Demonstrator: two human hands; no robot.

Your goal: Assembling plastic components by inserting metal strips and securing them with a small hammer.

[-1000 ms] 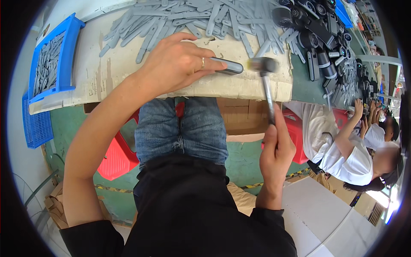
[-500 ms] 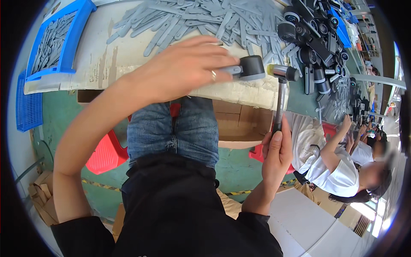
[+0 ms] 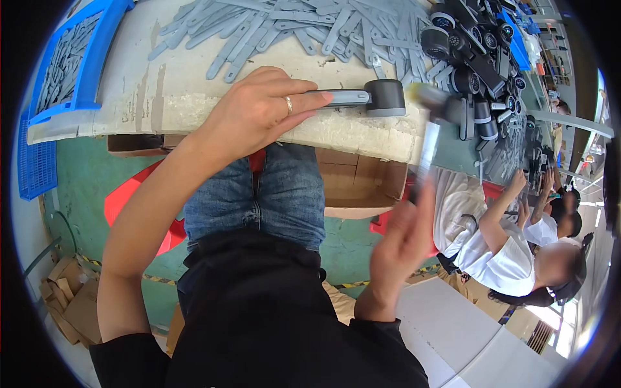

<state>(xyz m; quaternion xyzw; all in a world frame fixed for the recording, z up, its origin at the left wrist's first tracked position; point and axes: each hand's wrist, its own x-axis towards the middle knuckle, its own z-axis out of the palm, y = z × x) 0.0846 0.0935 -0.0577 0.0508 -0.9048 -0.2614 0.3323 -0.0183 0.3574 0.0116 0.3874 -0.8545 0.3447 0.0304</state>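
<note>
My left hand point(image 3: 259, 107) is closed on the grey strip-shaped handle of a black device point(image 3: 386, 98) with a round, cup-like head. The device lies level along the table's front edge, its head to the right. My right hand point(image 3: 404, 236), smeared by motion, grips the handle of a hammer point(image 3: 429, 145) at the right. Beside the device's head, a small gap apart, is the blurred hammer head, with a yellowish face toward it. Beyond my left hand, loose grey strips point(image 3: 304, 29) are piled on the worn table point(image 3: 187, 107).
Finished-looking black devices point(image 3: 469, 77) are heaped at the back right. A blue tray point(image 3: 87, 71) of grey strips stands at the left, above a blue basket point(image 3: 39, 161). Under the table is a cardboard box point(image 3: 362, 210). A person point(image 3: 498, 258) sits close on the right.
The device has turned level on the table edge, and my left hand has shifted left along its handle. The hammer has swung slightly right, away from the device's head.
</note>
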